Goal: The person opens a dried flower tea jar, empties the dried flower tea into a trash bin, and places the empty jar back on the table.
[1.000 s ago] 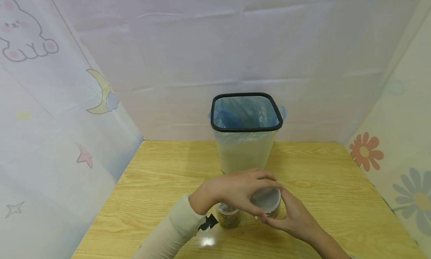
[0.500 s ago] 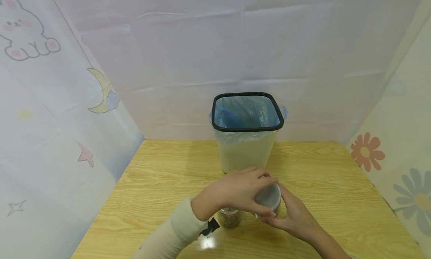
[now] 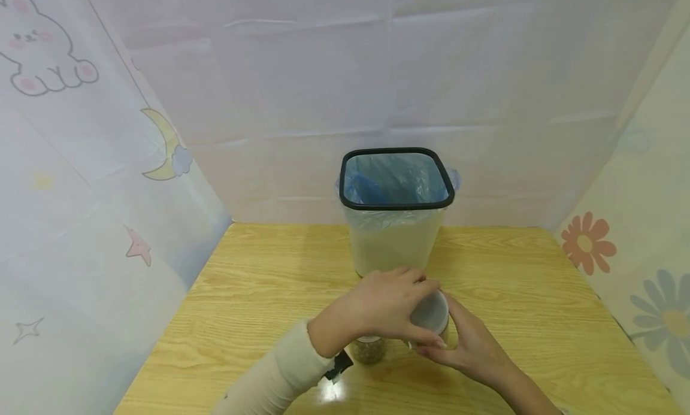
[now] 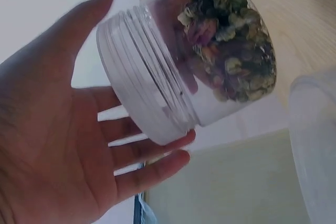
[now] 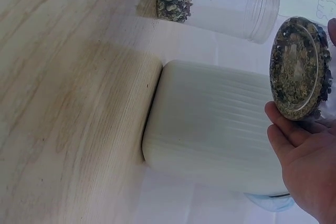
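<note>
Both hands are on a clear plastic jar [image 4: 168, 19] of dried flowers, tilted and raised over the table. My left hand [image 3: 385, 307] reaches across its top, gripping the pale screw lid [image 3: 433, 313] between thumb and fingers. My right hand [image 3: 477, 352] holds the jar body from the right, fingers and thumb around it. In the right wrist view, the jar's base [image 5: 296, 69] faces the camera, with dried bits packed against it. A second clear jar [image 3: 369, 350], partly filled with dried plant matter, stands on the table, partly hidden by my left hand and wrist.
A white waste bin [image 3: 393, 241] with a black rim [image 3: 396, 208] and a blue-tinted liner bag [image 3: 401, 175] stands behind the hands. The wooden table [image 3: 269, 259] meets printed cloth walls at the back and sides.
My left hand has turned slightly and shifted a little to the right, with the jar and lid tilting more. My right hand stays nearly in place. The bin has not moved.
</note>
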`<state>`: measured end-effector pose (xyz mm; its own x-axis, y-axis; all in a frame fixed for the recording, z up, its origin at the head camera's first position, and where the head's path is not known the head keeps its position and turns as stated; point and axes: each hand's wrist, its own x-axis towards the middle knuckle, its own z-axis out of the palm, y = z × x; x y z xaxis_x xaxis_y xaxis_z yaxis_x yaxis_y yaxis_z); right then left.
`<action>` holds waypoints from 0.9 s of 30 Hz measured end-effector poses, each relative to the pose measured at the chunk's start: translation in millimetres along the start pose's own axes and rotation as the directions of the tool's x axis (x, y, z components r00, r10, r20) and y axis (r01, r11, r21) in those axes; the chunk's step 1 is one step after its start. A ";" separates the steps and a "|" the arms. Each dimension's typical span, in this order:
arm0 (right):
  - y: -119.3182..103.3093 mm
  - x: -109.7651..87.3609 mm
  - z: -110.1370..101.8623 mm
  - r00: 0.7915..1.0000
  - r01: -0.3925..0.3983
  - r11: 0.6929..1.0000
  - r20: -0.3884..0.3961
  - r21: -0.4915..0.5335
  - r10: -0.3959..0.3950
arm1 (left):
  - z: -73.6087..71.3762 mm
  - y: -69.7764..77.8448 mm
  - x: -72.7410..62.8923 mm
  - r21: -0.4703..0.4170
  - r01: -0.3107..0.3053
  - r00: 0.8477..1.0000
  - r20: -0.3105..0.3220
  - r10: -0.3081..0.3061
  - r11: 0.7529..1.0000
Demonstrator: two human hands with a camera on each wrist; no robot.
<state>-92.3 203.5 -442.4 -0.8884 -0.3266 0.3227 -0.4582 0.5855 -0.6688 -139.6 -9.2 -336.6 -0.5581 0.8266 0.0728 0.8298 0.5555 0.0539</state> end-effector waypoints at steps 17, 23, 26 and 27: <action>-3.0 -3.3 -0.6 0.999 0.030 0.998 -0.017 -0.046 -0.031 | -8.2 -22.7 2.8 -0.250 -0.236 0.959 0.098 0.267 0.939; -3.6 -3.6 -1.8 1.000 0.011 0.999 -0.013 -0.039 -0.012 | -7.1 -20.1 1.8 -0.228 -0.205 0.969 0.088 0.229 0.952; -3.4 -3.7 -1.5 1.000 0.013 0.999 -0.013 -0.030 -0.014 | -5.5 -17.3 0.4 -0.184 -0.167 0.980 0.073 0.183 0.969; -3.2 -3.7 -1.2 1.000 0.016 0.999 -0.014 -0.027 -0.017 | -5.2 -15.9 -0.2 -0.169 -0.151 0.984 0.069 0.164 0.974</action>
<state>-87.6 203.7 -440.7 -0.8810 -0.3256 0.3434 -0.4732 0.6001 -0.6450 -152.8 -18.6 -332.3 -0.4125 0.9109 0.0122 0.8918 0.4011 0.2094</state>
